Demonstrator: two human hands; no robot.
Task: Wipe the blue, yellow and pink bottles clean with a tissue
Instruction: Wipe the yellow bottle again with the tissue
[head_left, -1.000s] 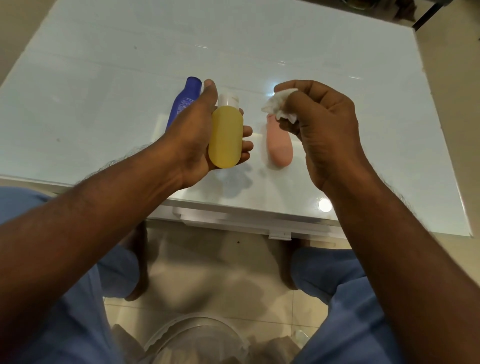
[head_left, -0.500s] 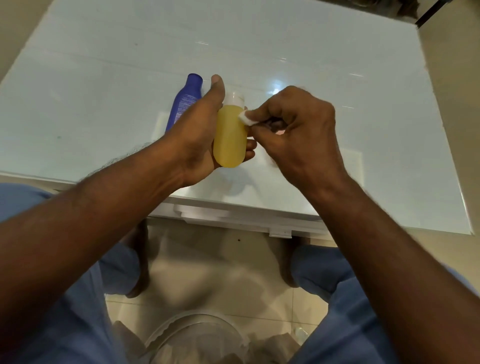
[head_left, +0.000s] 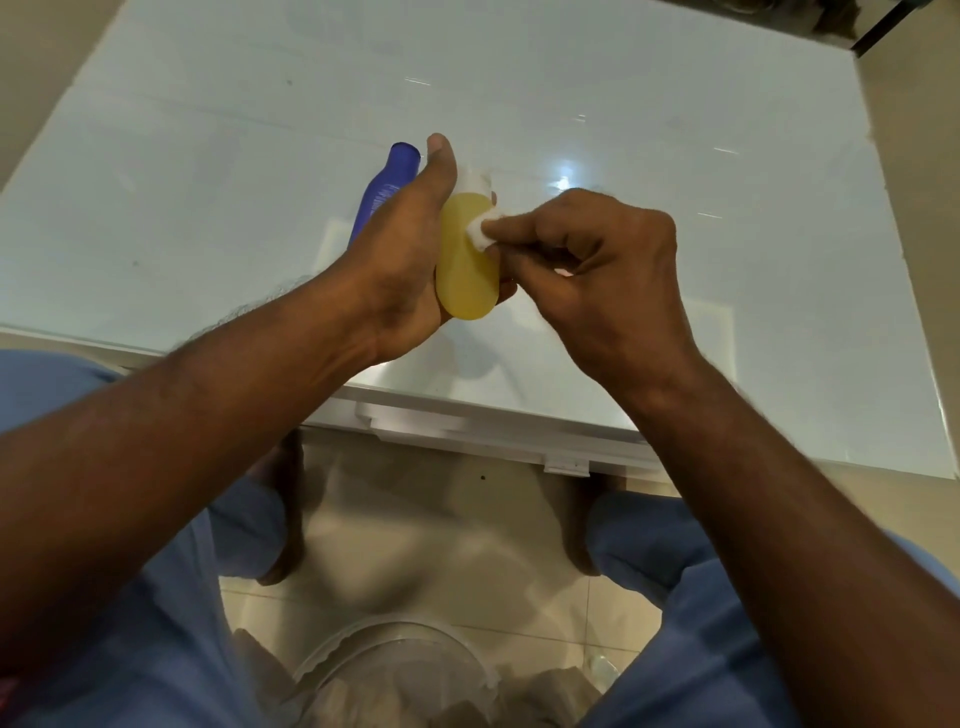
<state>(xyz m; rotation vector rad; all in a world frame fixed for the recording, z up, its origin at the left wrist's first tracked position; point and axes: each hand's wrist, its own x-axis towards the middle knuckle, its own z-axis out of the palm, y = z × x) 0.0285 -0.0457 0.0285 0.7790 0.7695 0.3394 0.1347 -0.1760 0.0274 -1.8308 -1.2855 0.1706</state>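
Left hand (head_left: 410, 260) grasps yellow bottle (head_left: 465, 260) round its body, above bench (head_left: 727, 260); right hand (head_left: 613, 270) pinches tissue (head_left: 480, 234) against it. Light, smooth plastic, probably slippery: hold mid-body.

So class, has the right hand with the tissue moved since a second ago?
Yes. The right hand moved left, toward the blue bottle, and now presses the tissue against the yellow bottle.

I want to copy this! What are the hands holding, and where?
Left hand grips the yellow bottle round its body. Right hand pinches a tissue at its end.
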